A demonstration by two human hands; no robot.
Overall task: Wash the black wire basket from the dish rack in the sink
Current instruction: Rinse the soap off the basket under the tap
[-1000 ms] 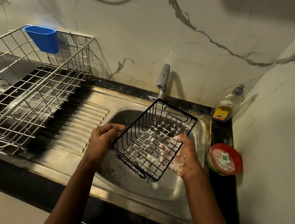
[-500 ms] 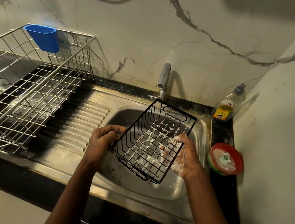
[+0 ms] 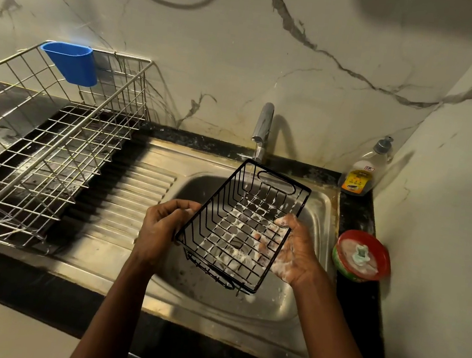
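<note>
A: Quick one. Where's the black wire basket [image 3: 237, 229]?
B: Held up between both hands over the sink [image 3: 242, 307] bowl, not resting in it. It's tilted, far end higher, open side up.
A: Hands?
B: Apart, one on each long side. The left hand [image 3: 163, 226] curls its fingers round the left rim. The right hand [image 3: 294, 254] is sudsy, thumb over the right rim, fingers under the mesh and showing through the wires. Both are clamped on the basket.
A: Water?
B: The tap [image 3: 264, 122] just beyond the hands drops a thin stream [image 3: 249, 177] onto the basket's far left corner. Foam sits on the mesh floor nearer the right hand.
A: So the step is rinsing?
B: That's my read: soaped, rinse barely begun. Most of the foam lies clear of the stream.
A: How to do it well?
B: Slide the basket so the stream walks across the whole floor, with the far end kept high so suds drain off the near end. Then turn it to rinse the underside and side wires. The wire bits under the near end probably trap foam. Grip firmly, because soapy wire slips. Shift the right fingers too, or they'll shield a patch.
A: Anything else?
B: A dish rack [image 3: 49, 141] with a blue cup [image 3: 72, 63] sits well off the left hand. A soap bottle [image 3: 362, 170] and a red tub [image 3: 362, 256] are just outside the right hand.
</note>
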